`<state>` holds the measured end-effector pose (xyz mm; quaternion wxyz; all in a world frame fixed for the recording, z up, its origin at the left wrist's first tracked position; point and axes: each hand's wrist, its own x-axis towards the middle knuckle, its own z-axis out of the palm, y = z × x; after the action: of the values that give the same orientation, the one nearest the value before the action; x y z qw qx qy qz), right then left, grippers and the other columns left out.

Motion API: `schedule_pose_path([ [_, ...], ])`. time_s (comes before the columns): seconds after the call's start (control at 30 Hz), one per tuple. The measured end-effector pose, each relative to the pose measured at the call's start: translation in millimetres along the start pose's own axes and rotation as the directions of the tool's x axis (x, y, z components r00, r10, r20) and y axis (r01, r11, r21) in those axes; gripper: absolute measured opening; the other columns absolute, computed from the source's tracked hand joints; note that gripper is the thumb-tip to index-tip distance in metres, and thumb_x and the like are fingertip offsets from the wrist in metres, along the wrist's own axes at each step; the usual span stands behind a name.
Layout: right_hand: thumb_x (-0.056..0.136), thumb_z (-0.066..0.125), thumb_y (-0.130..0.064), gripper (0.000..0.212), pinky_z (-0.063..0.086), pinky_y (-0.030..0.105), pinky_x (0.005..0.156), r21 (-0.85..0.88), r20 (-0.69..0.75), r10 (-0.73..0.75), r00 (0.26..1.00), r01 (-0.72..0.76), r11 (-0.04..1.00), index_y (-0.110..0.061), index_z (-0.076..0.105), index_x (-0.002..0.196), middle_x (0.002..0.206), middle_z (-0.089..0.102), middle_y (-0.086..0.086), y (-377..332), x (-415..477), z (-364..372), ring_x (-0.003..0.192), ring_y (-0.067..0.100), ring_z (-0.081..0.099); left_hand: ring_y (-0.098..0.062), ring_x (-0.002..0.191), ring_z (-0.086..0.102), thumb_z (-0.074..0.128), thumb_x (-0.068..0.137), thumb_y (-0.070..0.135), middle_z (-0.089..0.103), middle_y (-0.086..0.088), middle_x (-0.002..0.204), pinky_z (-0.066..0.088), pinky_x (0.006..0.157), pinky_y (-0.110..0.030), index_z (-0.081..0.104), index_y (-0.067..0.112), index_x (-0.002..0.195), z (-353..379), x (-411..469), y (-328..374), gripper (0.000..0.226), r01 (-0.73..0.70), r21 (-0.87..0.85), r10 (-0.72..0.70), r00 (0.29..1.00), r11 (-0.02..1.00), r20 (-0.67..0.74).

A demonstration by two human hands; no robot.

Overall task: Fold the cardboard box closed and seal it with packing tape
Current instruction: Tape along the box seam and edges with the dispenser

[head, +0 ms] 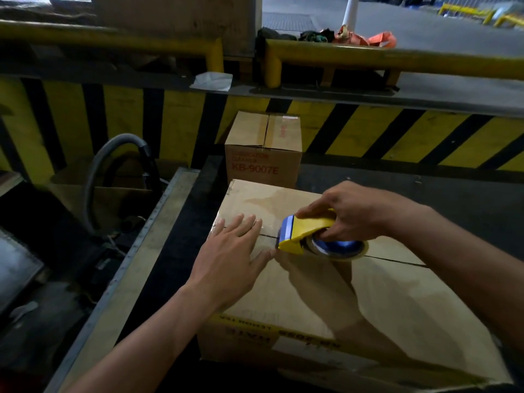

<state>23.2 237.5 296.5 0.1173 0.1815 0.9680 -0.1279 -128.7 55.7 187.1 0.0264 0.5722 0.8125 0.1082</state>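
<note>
A large brown cardboard box (397, 302) lies in front of me with its top flaps folded shut, and a dark seam runs across the top. My left hand (232, 256) lies flat, fingers spread, on the left end of that seam. My right hand (354, 214) grips a yellow and blue tape dispenser (309, 236) loaded with a roll of clear tape. The dispenser's front edge rests on the seam just right of my left fingers. A short glossy strip of tape shows on the seam near the left edge.
A smaller sealed box (263, 148) printed KB-9007E stands just behind the large one. A grey hose (96, 177) and an open carton lie at the left. A yellow and black striped wall (397, 131) and yellow rails (397, 56) close off the back.
</note>
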Motion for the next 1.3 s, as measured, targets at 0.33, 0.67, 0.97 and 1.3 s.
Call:
schedule_pose_path([
  [0.33, 0.089, 0.066, -0.039, 0.057, 0.032, 0.012, 0.065, -0.044, -0.047, -0.033, 0.998, 0.031, 0.999, -0.039, 0.046, 0.142, 0.105, 0.048, -0.022, 6.5, -2.8, 5.4, 0.076, -0.008, 0.04, -0.01, 0.155, 0.014, 0.02, 0.108, 0.046, 0.026, 0.005, 0.166, 0.013, 0.127, -0.034, 0.027, 0.023, 0.159, 2.2, 0.2, 3.8, 0.056, -0.112, 0.003, 0.112, 0.993, 0.994, 0.034],
  [0.67, 0.087, 0.066, -0.045, 0.058, 0.032, 0.016, 0.065, -0.059, -0.017, 0.049, 0.999, -0.05, 0.997, -0.046, 0.043, 0.14, 0.087, 0.036, -0.028, 24.2, -31.7, -11.5, 0.082, -0.001, 0.044, -0.015, 0.156, -0.002, 0.012, 0.107, 0.045, 0.006, 0.003, 0.17, 0.005, 0.128, -0.037, 0.008, 0.022, 0.162, 3.5, -1.7, 6.0, 0.059, -0.111, 0.063, 0.101, 0.985, 0.992, 0.14],
  [0.97, 0.09, 0.059, -0.049, 0.06, 0.033, 0.019, 0.071, -0.169, 0.001, 0.101, 0.995, -0.099, 0.981, -0.046, 0.035, 0.145, 0.094, 0.031, -0.024, 41.7, -59.8, 7.2, 0.092, 0.001, 0.036, -0.017, 0.156, -0.002, 0.019, 0.107, 0.04, 0.007, -0.001, 0.17, 0.009, 0.127, -0.045, 0.009, 0.02, 0.161, -2.5, 10.0, 10.5, 0.058, -0.122, 0.137, 0.096, 0.979, 0.983, 0.181],
  [1.3, 0.09, 0.062, -0.045, 0.058, 0.032, 0.017, 0.067, -0.105, -0.007, 0.112, 0.994, -0.112, 0.988, -0.042, 0.041, 0.144, 0.083, 0.027, -0.03, 49.0, -55.5, 3.5, 0.091, 0.002, 0.036, -0.022, 0.157, -0.005, 0.005, 0.105, 0.048, 0.0, -0.004, 0.171, 0.004, 0.127, -0.045, 0.002, 0.018, 0.162, 19.0, 18.3, 66.0, 0.064, -0.223, 0.099, 0.199, 0.957, 0.97, 0.213],
])
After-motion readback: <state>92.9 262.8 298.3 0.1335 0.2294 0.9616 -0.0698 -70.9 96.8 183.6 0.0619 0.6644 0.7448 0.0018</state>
